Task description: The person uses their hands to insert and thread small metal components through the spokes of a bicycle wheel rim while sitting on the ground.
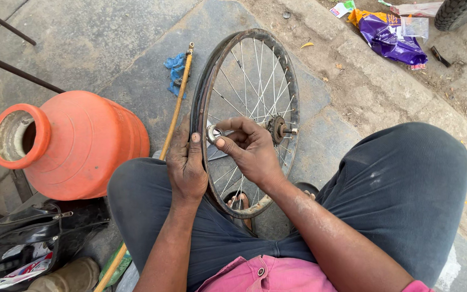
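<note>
wheel: bare spoked bicycle rim (293, 81), standing upright between the knees on the stone floor (82, 43)
left hand (186, 162): fingers wrapped tight on the near rim edge
right hand (249, 148): fingers pinched on a small metal spoke tool (213, 133), right by the rim
hub (278, 128): just past the right hand
nearby: orange clay pot (77, 143) lying on its side to the left, wooden stick (177, 105) behind the wheel

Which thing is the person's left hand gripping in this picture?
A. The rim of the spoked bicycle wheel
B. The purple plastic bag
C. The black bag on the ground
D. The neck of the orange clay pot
A: the left hand wraps the near edge of the bicycle wheel, which stands upright between the knees, with the orange pot off to its side.
</note>
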